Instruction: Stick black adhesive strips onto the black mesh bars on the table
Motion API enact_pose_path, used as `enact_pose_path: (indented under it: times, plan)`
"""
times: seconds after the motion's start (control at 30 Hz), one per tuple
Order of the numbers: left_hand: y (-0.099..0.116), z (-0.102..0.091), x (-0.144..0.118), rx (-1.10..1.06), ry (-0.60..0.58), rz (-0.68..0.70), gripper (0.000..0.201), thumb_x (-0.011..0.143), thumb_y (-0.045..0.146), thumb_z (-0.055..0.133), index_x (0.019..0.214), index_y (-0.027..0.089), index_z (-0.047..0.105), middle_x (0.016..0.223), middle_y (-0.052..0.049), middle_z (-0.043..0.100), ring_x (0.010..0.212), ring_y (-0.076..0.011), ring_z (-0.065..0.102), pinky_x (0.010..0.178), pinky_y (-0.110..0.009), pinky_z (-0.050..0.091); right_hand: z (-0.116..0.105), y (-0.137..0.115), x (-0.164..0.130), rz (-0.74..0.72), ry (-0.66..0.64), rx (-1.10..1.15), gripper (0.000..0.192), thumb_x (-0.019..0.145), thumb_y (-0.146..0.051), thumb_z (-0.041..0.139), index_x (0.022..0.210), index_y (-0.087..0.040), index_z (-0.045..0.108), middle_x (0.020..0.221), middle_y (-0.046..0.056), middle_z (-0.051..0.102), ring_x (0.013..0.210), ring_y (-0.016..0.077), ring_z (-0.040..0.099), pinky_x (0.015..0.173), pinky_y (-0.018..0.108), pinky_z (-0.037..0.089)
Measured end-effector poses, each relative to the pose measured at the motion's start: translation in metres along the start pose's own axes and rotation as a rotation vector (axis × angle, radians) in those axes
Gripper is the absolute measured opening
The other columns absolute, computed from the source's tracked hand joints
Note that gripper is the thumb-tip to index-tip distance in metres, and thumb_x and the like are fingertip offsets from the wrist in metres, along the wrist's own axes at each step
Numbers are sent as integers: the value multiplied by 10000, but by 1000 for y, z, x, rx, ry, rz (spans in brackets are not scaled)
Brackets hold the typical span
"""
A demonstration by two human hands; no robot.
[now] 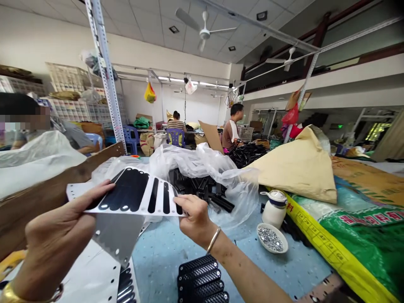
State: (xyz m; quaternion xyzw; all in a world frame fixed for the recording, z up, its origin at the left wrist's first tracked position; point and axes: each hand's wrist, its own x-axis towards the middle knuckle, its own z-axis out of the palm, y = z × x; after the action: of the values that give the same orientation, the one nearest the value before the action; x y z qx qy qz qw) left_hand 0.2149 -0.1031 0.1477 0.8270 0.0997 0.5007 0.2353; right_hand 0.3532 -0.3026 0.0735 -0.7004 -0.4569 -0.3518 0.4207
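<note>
In front of me a white sheet with glossy black round-ended strips (131, 189) is held up above the table. My left hand (61, 231) grips its left end, thumb on top. My right hand (194, 214) pinches the right edge, at the last narrow black strip. White gaps show between the strips on the right half. A grey sheet with a scalloped, holed edge (118, 235) hangs below it. Black textured strips (202, 280) lie side by side on the table below my right hand. More white sheets (91, 273) lie at the lower left.
Clear plastic film (202, 162) surrounds a heap of black parts (202, 187) on the blue table (158, 256). On the right stand a white jar (274, 210), a bowl of small metal pieces (271, 237) and green-yellow sacks (356, 235). A wooden board (63, 193) edges the left. People sit beyond.
</note>
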Motion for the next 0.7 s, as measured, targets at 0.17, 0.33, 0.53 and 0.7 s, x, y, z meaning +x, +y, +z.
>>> enact_pose_path:
  times: [0.17, 0.33, 0.53, 0.7]
  plan:
    - [-39, 41, 19, 131, 26, 174, 503, 810, 100, 433, 1271, 215, 598, 1341, 29, 578, 1210, -215, 565, 1105, -420, 385, -25, -13, -4, -52, 146, -44, 334, 744, -107, 533, 1021, -184, 703, 1044, 72, 701, 979, 217, 612, 875, 362, 469]
    - [-106, 67, -25, 378, -415, -29, 471, 823, 118, 507, 1281, 185, 592, 1300, -90, 606, 1157, -274, 602, 955, -390, 507, -12, -67, -57, -233, -399, -96, 262, 712, -202, 581, 960, -138, 637, 1064, 104, 655, 860, 264, 551, 732, 438, 449]
    - [-135, 28, -135, 508, -494, -238, 561, 697, -12, 433, 1195, 134, 647, 1146, -104, 695, 1055, -225, 661, 891, -285, 516, 18, -129, -123, -369, -1114, -64, 123, 727, -193, 604, 798, -92, 599, 789, 118, 603, 728, 253, 536, 605, 421, 485]
    - [-82, -42, -224, 536, -378, -390, 306, 870, 346, 476, 771, 147, 686, 582, -21, 639, 514, -148, 589, 555, -223, 464, 31, -156, -159, -294, -1202, 10, 167, 701, -175, 609, 843, -89, 591, 798, 126, 591, 726, 257, 551, 568, 385, 497]
